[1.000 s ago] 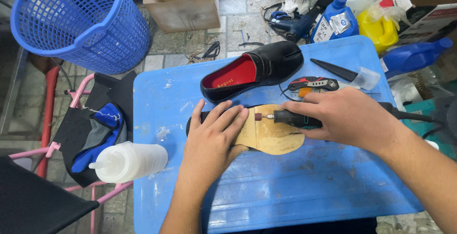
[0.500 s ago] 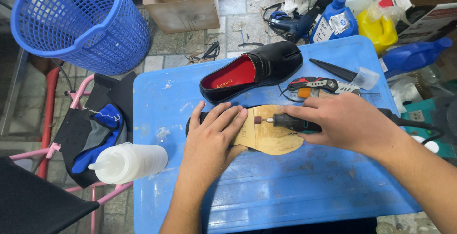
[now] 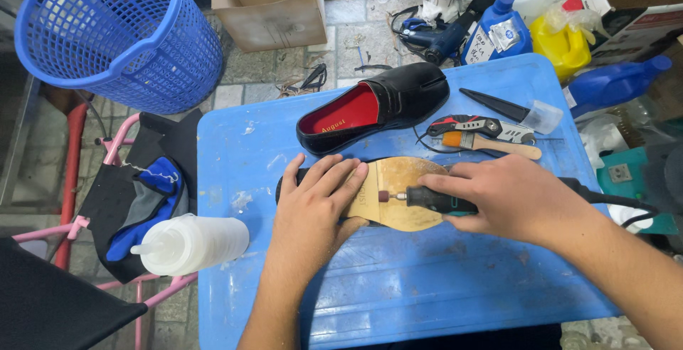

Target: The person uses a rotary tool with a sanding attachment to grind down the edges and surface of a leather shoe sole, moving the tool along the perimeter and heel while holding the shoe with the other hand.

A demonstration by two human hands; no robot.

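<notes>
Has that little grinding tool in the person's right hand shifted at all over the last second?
Yes, slightly. The rotary tool has crept left across the tan sole, toward the left hand, judged against the black shoe, which stays put.

Both forearms bare, no sleeves in view. Left hand (image 3: pixel 309 211) and right hand (image 3: pixel 509 197) bare: no gloves, rings, watch or wristband visible. Fingernails short, unpainted. Forearms enter frame from bottom edge and lower right corner.
</notes>
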